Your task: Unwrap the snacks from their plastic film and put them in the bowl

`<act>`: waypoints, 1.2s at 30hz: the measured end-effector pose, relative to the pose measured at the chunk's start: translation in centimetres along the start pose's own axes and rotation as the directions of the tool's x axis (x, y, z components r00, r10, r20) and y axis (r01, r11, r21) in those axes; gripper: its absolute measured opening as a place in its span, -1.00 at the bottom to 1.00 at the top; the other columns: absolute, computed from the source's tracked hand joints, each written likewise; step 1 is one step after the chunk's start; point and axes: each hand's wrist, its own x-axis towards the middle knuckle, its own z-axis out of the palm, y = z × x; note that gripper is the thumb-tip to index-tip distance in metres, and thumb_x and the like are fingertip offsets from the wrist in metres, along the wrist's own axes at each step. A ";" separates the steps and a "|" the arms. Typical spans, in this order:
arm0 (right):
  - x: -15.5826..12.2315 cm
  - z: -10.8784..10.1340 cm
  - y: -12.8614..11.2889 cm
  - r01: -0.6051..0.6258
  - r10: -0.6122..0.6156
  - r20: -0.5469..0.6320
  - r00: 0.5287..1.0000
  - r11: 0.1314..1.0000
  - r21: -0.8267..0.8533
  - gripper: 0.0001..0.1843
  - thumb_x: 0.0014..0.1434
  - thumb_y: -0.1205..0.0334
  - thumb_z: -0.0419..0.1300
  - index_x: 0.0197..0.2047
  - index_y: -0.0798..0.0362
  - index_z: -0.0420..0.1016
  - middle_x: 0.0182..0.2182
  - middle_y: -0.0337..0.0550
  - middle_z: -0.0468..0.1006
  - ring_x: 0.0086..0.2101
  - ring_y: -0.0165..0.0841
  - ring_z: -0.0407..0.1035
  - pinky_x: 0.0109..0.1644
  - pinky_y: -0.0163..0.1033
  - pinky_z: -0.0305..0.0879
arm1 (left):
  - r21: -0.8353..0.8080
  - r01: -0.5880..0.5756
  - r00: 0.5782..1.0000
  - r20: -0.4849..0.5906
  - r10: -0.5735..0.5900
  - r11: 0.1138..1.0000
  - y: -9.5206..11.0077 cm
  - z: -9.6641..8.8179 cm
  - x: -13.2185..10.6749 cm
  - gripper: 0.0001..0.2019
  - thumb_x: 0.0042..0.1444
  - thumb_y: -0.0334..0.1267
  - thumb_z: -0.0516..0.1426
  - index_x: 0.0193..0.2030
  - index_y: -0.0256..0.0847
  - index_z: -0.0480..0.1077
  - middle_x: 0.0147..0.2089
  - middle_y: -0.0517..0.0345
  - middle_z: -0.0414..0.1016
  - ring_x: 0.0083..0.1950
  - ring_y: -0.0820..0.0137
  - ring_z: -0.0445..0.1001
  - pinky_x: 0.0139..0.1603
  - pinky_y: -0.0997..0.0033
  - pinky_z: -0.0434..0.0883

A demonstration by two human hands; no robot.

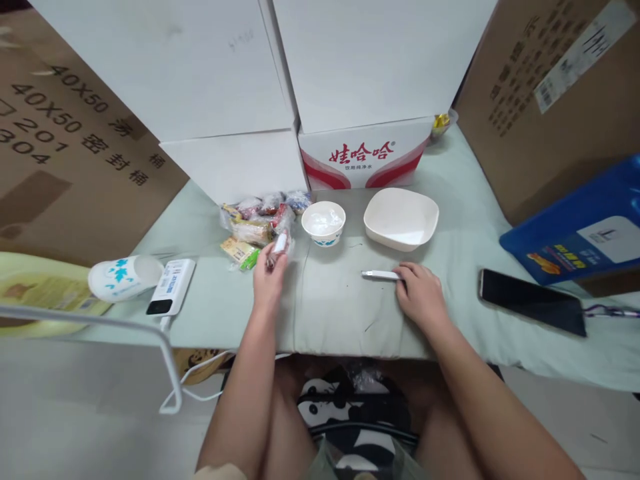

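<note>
My left hand (269, 283) is closed around a small wrapped snack (279, 245), reddish-brown in clear plastic with a white label. It is beside a pile of packaged snacks (253, 230), with a green packet (249, 259) just left of the fingers. My right hand (421, 293) rests on the cloth, its fingers closed on the end of a slim white utility knife (381, 274) that points left. Between and beyond the hands stand a paper bowl (324, 223) with a blue leaf print and, to its right, a cream plastic dish (401, 218).
White boxes (365, 157) stand along the back, with brown cartons at both sides. At left lie a paper cup (125, 277) and a white power bank (171, 287). A black phone (533, 300) lies at right beside a blue package (580, 227).
</note>
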 end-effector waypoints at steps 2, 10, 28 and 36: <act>-0.1 -0.3 -0.7 0.018 -0.016 -0.035 0.999 0.996 0.085 -0.70 0.24 0.31 0.01 -0.09 0.06 0.53 -0.12 0.07 0.61 -0.07 -0.05 0.46 0.03 0.05 0.30 | -0.289 0.208 0.978 0.082 -0.192 0.935 0.4 0.3 -1.5 -0.56 0.06 0.03 0.23 0.03 -0.15 0.42 0.03 0.00 0.56 -0.04 0.26 0.58 -0.15 0.37 0.54; -1.0 -1.5 -5.2 0.070 -0.080 -0.009 0.997 0.802 0.593 -0.75 0.29 0.26 -0.01 -0.16 0.00 0.50 -0.40 -0.18 0.57 -0.40 -0.32 0.44 -0.29 -0.24 0.32 | -0.124 0.384 0.874 0.369 -0.317 0.915 -0.3 3.0 -4.0 -0.40 -0.13 -0.25 0.40 0.09 -0.21 0.37 -0.11 0.04 0.60 -0.35 0.40 0.57 -0.41 0.51 0.46; -0.7 0.3 -5.1 0.152 -0.184 0.114 0.976 0.957 0.248 -0.58 0.27 0.27 0.02 0.07 -0.03 0.60 -0.35 -0.10 0.58 -0.33 -0.24 0.46 -0.27 -0.20 0.32 | -0.043 0.225 0.919 0.340 -0.197 0.973 -0.9 1.8 -3.5 -0.36 -0.21 -0.17 0.44 0.05 -0.27 0.43 -0.11 0.02 0.60 -0.26 0.37 0.55 -0.25 0.45 0.48; 0.1 -0.1 -2.5 -0.027 0.027 -0.002 1.000 0.999 -0.034 -0.57 0.25 0.28 0.02 0.06 0.01 0.61 -0.20 -0.03 0.64 -0.18 -0.13 0.43 -0.13 -0.10 0.27 | 0.300 0.086 0.887 0.410 -0.210 0.950 -0.5 2.2 -4.2 -0.36 -0.03 -0.13 0.31 0.21 -0.25 0.35 -0.16 0.05 0.58 -0.41 0.41 0.49 -0.41 0.43 0.41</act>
